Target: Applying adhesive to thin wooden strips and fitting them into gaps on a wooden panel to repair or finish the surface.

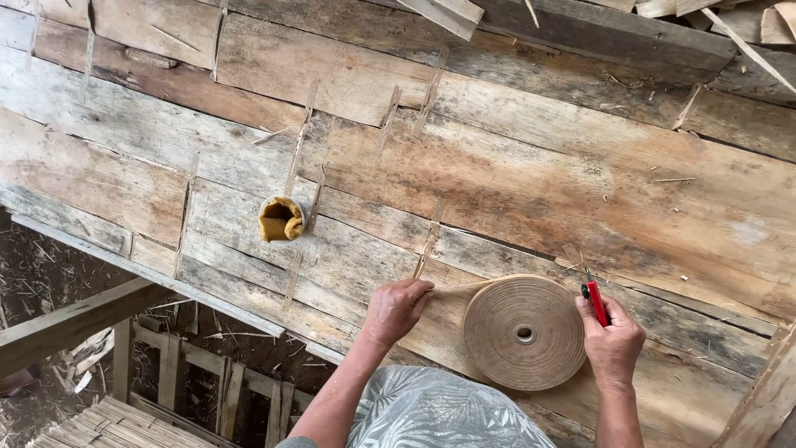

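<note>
Fingers of left hand [396, 309] pinch strip end left of roll [524, 333]; right hand [612, 338] grips red knife [595, 300], blade pointing up-left, roll lying flat.

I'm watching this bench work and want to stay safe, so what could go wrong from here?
The right hand grips a red-handled cutter close beside the coiled strip roll; a slip might nick the left hand, whose fingers pinch the strip's loose end. The roll could uncoil if that end is let go. The small cup of yellow paste stands open on the plank bench and might get knocked over.
</note>
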